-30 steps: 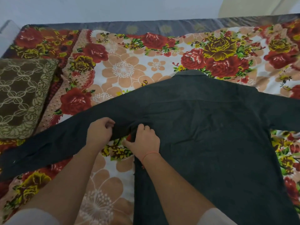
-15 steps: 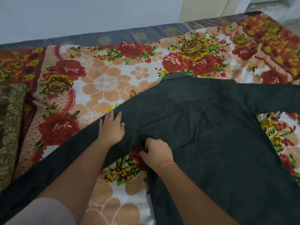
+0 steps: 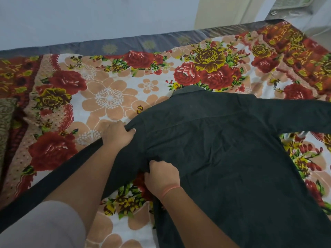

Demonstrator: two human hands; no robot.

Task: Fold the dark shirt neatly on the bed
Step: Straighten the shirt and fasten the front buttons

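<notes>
The dark shirt (image 3: 223,149) lies flat, back up, on the floral bedsheet (image 3: 111,97), collar pointing away from me and both sleeves spread out. My left hand (image 3: 116,134) grips the fabric at the left shoulder seam, where the sleeve joins the body. My right hand (image 3: 162,176) pinches the cloth at the left armpit, just below. The left sleeve runs down to the lower left, passing under my left forearm. The right sleeve stretches off the right edge of the view.
A patterned olive pillow (image 3: 7,122) sits at the far left edge of the bed. The grey mattress border (image 3: 143,43) runs along the far side against the wall. A pale object stands at the top right beyond the bed corner.
My left hand slid up from the sleeve to the shoulder seam and closed on the fabric. My right hand stayed gripping at the armpit. The view shifted to the left.
</notes>
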